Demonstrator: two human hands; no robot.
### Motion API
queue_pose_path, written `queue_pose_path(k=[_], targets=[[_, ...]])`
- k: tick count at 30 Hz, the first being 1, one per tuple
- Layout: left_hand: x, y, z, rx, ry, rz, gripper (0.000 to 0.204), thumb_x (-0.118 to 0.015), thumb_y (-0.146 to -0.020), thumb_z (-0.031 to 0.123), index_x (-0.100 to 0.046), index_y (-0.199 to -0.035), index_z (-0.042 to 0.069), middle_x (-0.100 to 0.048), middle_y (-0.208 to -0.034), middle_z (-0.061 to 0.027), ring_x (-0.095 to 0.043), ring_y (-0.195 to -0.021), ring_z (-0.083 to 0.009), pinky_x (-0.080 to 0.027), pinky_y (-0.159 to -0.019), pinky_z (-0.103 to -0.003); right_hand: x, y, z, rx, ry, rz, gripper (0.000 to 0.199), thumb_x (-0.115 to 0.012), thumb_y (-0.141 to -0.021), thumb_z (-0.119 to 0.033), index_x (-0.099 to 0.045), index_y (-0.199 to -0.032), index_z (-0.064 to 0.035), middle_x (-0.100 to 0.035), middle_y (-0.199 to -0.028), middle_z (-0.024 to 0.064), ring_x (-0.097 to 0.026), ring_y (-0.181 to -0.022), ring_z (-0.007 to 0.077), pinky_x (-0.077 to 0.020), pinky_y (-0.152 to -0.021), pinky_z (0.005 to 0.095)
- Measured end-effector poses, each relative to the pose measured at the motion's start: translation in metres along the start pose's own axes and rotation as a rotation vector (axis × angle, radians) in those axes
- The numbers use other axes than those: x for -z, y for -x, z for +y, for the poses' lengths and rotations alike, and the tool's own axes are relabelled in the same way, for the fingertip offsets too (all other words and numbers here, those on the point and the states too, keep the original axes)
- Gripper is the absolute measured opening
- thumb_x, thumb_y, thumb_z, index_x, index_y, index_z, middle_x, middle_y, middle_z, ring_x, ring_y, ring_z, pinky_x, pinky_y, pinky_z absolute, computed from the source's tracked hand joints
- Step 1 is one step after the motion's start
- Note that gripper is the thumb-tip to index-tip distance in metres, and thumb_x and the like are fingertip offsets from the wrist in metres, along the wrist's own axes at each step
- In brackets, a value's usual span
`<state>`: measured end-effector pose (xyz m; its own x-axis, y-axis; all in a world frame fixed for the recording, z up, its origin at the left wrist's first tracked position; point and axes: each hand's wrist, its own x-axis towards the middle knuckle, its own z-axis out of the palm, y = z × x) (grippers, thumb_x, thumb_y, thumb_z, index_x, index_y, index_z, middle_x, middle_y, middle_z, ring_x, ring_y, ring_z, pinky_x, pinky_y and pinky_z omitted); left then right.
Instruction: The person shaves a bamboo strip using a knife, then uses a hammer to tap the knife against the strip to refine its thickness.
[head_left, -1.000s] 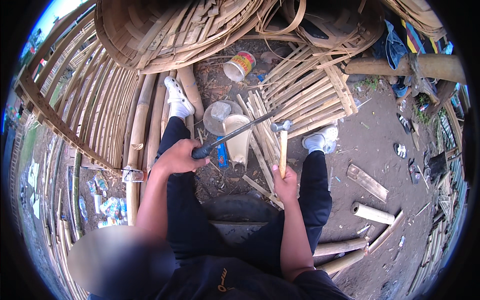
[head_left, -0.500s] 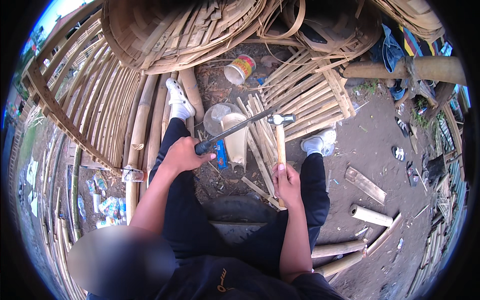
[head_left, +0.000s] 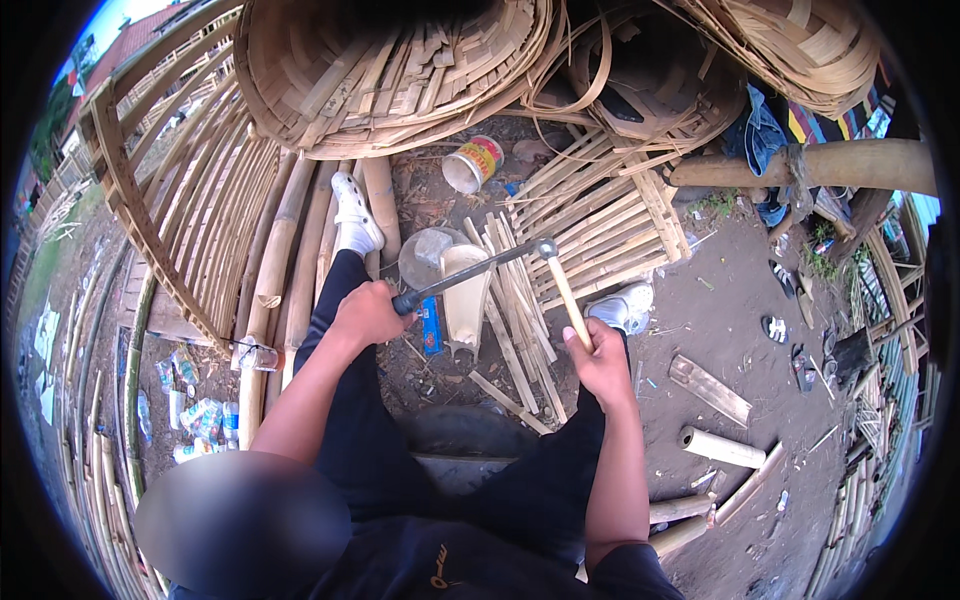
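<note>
The left hand [head_left: 368, 312] clasped a dark handle [head_left: 405, 302], apparently steadying the long blade [head_left: 470, 271] toward two o'clock, while the right hand [head_left: 604, 365] gripped the hammer [head_left: 566, 296] low, perhaps for leverage, its head at eleven o'clock beside the blade's tip.

Blade [head_left: 476, 270] and hammer [head_left: 567, 294] bar the way ahead (dirt ground [head_left: 740, 320] rightward leaves room).

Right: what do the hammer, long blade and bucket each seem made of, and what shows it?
Hammer handle: bare wood, by its pale tan colour.
Hammer head: probably steel, by its grey sheen.
Long blade: dull, dark metal, likely steel, by its thin, straight form.
Bucket: perhaps printed plastic, by its pale, brightly coloured wall.
</note>
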<state>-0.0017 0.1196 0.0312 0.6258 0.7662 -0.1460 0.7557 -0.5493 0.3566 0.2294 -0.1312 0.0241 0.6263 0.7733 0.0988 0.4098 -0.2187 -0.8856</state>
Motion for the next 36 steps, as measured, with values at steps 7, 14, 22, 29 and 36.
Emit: queue_pose_path(k=[7, 14, 22, 29, 36], targets=[[0.001, 0.003, -0.003, 0.001, -0.001, 0.004, 0.036, -0.074, -0.071, 0.031, -0.070, -0.092, 0.003, -0.068, -0.090, -0.0213, -0.066, -0.091, -0.0342, -0.053, -0.084, -0.043, 0.054, 0.001, -0.115, 0.558, -0.099, 0.483, 0.029, -0.059, -0.095, -0.026, -0.057, -0.103, 0.0013, -0.049, -0.066, 0.0012, -0.041, -0.055, 0.0046, -0.0324, -0.049, 0.0204], [-0.008, 0.003, 0.000, -0.031, 0.010, 0.016, 0.035, -0.073, -0.071, 0.028, -0.070, -0.095, 0.003, -0.067, -0.094, -0.0219, -0.065, -0.094, -0.0347, -0.052, -0.086, -0.042, -0.016, -0.018, -0.049, 0.714, -0.738, 0.607, 0.042, -0.049, -0.097, -0.046, -0.040, -0.087, -0.0059, -0.036, -0.052, 0.0034, -0.033, -0.042, 0.0112, -0.0299, -0.037, 0.0278], [-0.005, 0.005, -0.024, 0.005, -0.055, 0.044, 0.035, -0.070, -0.072, 0.025, -0.067, -0.093, -0.002, -0.067, -0.095, -0.0224, -0.065, -0.094, -0.0359, -0.053, -0.085, -0.043, -0.069, 0.001, 0.016, -0.035, 0.240, 0.184, 0.041, -0.053, -0.095, -0.031, -0.058, -0.077, 0.0058, -0.056, -0.062, 0.0262, -0.060, -0.060, 0.0424, -0.0450, -0.056, 0.0457], [-0.016, 0.010, -0.006, -0.039, -0.024, -0.010, 0.031, -0.071, -0.070, 0.025, -0.068, -0.090, 0.002, -0.067, -0.092, -0.0228, -0.066, -0.091, -0.0362, -0.053, -0.082, -0.044, -0.058, -0.005, 0.007, 0.008, 0.315, 0.118, 0.041, -0.052, -0.095, -0.031, -0.058, -0.077, 0.0045, -0.056, -0.062, 0.0262, -0.057, -0.059, 0.0445, -0.0447, -0.056, 0.0467], [-0.015, 0.011, -0.006, -0.028, -0.022, -0.006, 0.032, -0.072, -0.070, 0.026, -0.068, -0.089, 0.002, -0.067, -0.089, -0.0224, -0.066, -0.089, -0.0364, -0.053, -0.081, -0.044, -0.013, -0.008, -0.032, 0.165, 0.119, 0.342, 0.040, -0.051, -0.097, -0.032, -0.053, -0.077, 0.0022, -0.049, -0.053, 0.0104, -0.047, -0.044, 0.0263, -0.0383, -0.045, 0.0362]])
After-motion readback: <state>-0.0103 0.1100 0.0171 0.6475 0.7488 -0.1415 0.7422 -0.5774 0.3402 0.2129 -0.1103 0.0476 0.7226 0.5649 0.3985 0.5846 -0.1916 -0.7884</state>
